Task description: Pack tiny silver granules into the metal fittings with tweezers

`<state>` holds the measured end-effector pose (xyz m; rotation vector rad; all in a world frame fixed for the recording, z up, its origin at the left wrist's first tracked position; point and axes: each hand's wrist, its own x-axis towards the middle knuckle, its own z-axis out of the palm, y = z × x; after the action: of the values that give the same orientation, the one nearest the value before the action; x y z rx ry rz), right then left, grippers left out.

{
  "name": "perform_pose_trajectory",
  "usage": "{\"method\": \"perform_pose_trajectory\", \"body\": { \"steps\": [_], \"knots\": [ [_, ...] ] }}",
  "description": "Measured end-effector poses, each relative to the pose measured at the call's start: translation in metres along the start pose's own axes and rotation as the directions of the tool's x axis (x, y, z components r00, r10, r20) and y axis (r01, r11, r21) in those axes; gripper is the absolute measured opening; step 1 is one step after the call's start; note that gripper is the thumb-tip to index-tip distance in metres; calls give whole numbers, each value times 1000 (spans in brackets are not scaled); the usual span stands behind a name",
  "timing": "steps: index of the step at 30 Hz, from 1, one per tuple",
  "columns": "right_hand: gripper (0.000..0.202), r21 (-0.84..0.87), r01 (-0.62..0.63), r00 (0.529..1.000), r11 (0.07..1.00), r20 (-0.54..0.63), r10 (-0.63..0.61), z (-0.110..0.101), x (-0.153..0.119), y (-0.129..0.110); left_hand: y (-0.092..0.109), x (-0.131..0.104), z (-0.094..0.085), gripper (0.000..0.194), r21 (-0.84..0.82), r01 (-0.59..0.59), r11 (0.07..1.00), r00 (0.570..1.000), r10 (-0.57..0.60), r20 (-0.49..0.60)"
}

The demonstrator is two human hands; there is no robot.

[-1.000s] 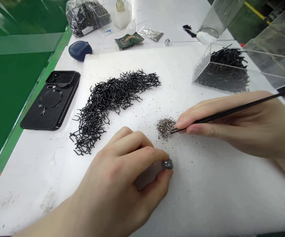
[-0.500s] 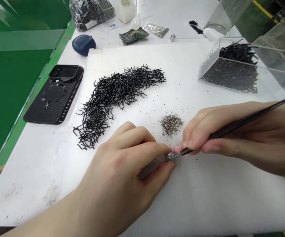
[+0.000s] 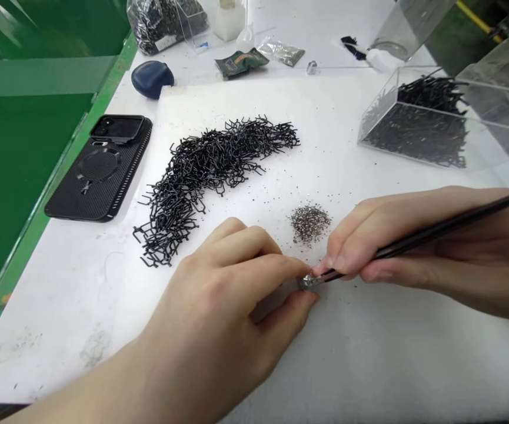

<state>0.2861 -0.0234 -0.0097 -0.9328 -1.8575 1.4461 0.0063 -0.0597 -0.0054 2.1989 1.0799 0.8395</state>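
Observation:
Between the thumb and index finger of my left hand (image 3: 219, 294) is a small shiny metal piece (image 3: 309, 282), pinched close to the white board. My right hand (image 3: 404, 241) grips black tweezers (image 3: 439, 231) like a pen. Their narrow tips meet the metal piece from the right, and whether they hold anything there is too small to tell. Just beyond my fingertips lies a little heap of tiny glittering metal bits (image 3: 309, 224). A curved pile of black bent wire pieces (image 3: 210, 156) spreads across the board to the upper left of my hands.
A clear box (image 3: 417, 132) of black pieces stands at the right. Along the left lie a black phone (image 3: 99, 171) and a dark blue rounded object (image 3: 152, 79). Behind are a green packet (image 3: 242, 62), a clear bag (image 3: 283, 52), another metal piece (image 3: 311, 68) and a stuffed plastic bag (image 3: 159, 23).
The whole view has shifted slightly. The rear end of the tweezers has dropped a little in my right hand. My left hand keeps its pinch on the metal piece.

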Motion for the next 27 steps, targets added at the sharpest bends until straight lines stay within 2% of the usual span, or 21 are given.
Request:
{"method": "perform_pose_trajectory", "body": {
  "steps": [6, 11, 16, 22, 25, 27],
  "knots": [
    [17, 7, 4, 1000, 1000, 18, -5, 0, -1, -2, -1, 0, 2, 16, 6, 1, 1000, 1000, -1, 13],
    [11, -11, -15, 1000, 1000, -2, 15, 2, 0, -3, 4, 13, 6, 3, 156, -57, 986, 998, 54, 22],
    [7, -26, -11, 1000, 1000, -1, 11, 4, 2, -5, 7, 27, 10, 16, 194, -87, 977, 996, 86, 14],
    [5, -33, -3, 1000, 999, -11, 2, 5, 1, -7, 4, 3, 12, 8, 181, -91, 979, 996, 92, 4],
    [3, -41, -10, 1000, 999, -26, 9, 4, 0, -6, 3, -10, 11, 17, 139, -84, 987, 996, 88, -19],
    [2, -40, -13, 999, 999, -32, 11, 4, 0, -6, 2, -12, 10, 15, 97, -76, 992, 997, 77, -8]
  ]
}}
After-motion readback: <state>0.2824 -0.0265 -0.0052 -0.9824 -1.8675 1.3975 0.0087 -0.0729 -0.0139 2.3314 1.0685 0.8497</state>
